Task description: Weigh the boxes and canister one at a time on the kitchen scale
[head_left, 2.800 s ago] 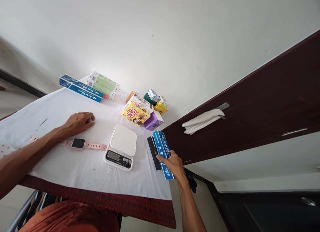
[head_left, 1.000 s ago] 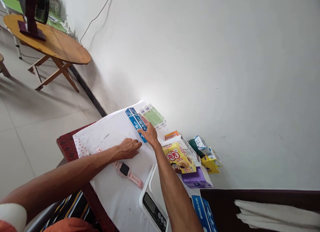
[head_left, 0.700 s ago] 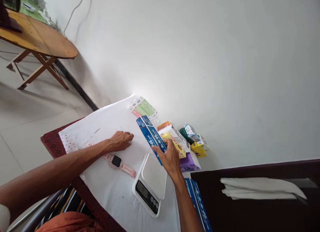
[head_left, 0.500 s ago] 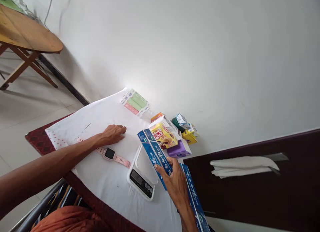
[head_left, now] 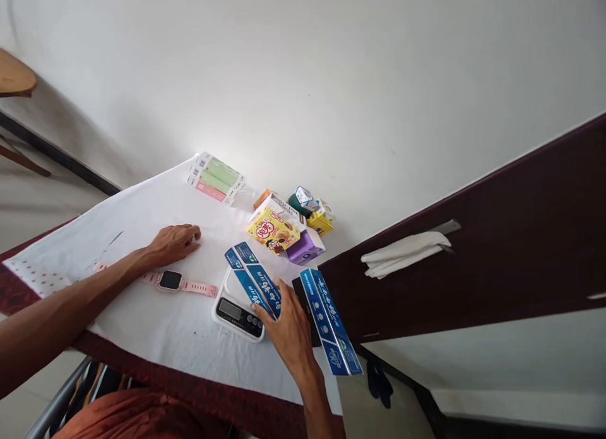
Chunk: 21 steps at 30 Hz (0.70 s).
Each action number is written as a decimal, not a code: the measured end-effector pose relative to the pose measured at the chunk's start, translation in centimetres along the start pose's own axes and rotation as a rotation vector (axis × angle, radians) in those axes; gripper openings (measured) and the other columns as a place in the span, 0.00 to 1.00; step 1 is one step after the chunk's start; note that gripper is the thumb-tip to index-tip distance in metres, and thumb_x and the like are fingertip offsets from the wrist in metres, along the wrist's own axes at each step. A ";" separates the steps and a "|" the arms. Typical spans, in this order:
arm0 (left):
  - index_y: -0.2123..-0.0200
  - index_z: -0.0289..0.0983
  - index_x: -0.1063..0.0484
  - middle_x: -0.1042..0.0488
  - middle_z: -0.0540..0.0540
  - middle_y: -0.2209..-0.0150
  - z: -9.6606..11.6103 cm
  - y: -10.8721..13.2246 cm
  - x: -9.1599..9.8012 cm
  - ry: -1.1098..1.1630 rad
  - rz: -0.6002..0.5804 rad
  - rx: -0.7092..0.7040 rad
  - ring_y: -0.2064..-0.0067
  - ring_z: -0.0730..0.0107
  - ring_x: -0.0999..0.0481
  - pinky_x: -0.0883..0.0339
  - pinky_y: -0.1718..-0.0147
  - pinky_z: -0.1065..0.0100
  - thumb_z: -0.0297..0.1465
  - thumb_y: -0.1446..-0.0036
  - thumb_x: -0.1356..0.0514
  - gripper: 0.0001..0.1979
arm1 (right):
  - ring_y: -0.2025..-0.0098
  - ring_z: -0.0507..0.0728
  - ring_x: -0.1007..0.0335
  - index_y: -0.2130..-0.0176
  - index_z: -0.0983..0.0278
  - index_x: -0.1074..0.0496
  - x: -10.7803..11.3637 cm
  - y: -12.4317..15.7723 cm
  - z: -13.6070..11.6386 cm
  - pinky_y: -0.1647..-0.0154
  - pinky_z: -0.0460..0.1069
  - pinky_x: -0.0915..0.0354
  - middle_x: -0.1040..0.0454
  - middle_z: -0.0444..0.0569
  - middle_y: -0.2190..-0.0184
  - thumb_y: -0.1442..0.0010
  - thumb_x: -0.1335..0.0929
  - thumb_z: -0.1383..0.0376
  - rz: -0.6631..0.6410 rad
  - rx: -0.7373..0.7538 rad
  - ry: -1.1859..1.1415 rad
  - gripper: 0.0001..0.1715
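Note:
My right hand (head_left: 290, 328) grips a long blue toothpaste box (head_left: 255, 278), thumb on one side and fingers on the other. The box lies slanted over the white platform of a kitchen scale (head_left: 241, 312); whether it touches the platform I cannot tell. My left hand (head_left: 174, 243) rests palm down on the white cloth, fingers loosely bent, holding nothing. Below it lies a pink-strapped smartwatch (head_left: 170, 280). A second blue toothpaste box (head_left: 330, 322) lies right of my right hand, at the table's edge, partly over a black flat object (head_left: 310, 316).
Behind the scale stand a yellow snack box (head_left: 274, 229), a purple box (head_left: 305, 246) and several other small packages against the wall. A green and pink printed sheet (head_left: 216, 177) lies at the back. A folded white towel (head_left: 407, 252) hangs at right.
The view has swung to the right, so the table things sit further left. The held toothpaste box stays over the scale in my right hand. My left hand stays resting on the cloth.

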State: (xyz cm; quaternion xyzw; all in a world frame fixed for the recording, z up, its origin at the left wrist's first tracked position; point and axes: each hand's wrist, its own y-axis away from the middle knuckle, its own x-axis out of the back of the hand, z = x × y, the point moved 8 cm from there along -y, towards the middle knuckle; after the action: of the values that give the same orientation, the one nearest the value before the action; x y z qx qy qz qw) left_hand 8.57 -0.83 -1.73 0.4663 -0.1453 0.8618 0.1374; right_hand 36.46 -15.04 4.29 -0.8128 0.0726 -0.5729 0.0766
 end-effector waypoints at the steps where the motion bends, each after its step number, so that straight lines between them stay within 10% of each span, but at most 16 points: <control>1: 0.57 0.41 0.29 0.23 0.48 0.63 -0.1 -0.1 0.0 0.000 0.000 0.001 0.65 0.63 0.24 0.40 0.69 0.66 0.37 0.39 0.47 0.11 | 0.37 0.69 0.31 0.35 0.62 0.36 -0.3 0.0 -0.1 0.39 0.64 0.32 0.27 0.59 0.39 0.38 0.30 0.52 -0.015 0.003 0.002 0.37; 9: 0.56 0.41 0.30 0.23 0.47 0.64 -0.3 -0.3 0.0 -0.016 -0.027 0.022 0.63 0.62 0.24 0.41 0.69 0.66 0.40 0.39 0.50 0.15 | 0.38 0.66 0.30 0.33 0.58 0.36 4.2 2.0 1.8 0.38 0.61 0.34 0.28 0.54 0.37 0.36 0.33 0.47 0.065 -0.068 -0.045 0.37; 15: 0.57 0.41 0.30 0.23 0.47 0.64 -0.2 -0.3 0.1 -0.018 -0.023 0.032 0.62 0.60 0.24 0.40 0.69 0.65 0.41 0.39 0.50 0.15 | 0.44 0.69 0.26 0.33 0.62 0.36 12.6 3.5 8.7 0.48 0.60 0.30 0.26 0.58 0.41 0.42 0.34 0.39 0.226 -0.393 0.113 0.48; 21: 0.57 0.41 0.30 0.23 0.47 0.65 0.0 -0.3 0.2 -0.025 -0.017 0.013 0.61 0.58 0.23 0.39 0.68 0.64 0.41 0.39 0.50 0.15 | 0.46 0.72 0.25 0.34 0.65 0.35 13.0 3.8 15.3 0.50 0.61 0.31 0.23 0.61 0.47 0.45 0.35 0.38 0.106 -0.593 0.229 0.52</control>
State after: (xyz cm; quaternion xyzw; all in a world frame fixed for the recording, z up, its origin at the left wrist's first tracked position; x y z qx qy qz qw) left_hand 8.57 -0.55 -1.57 0.4792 -0.1376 0.8555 0.1399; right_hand 55.08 -20.83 10.37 -0.7251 0.2868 -0.6096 -0.1427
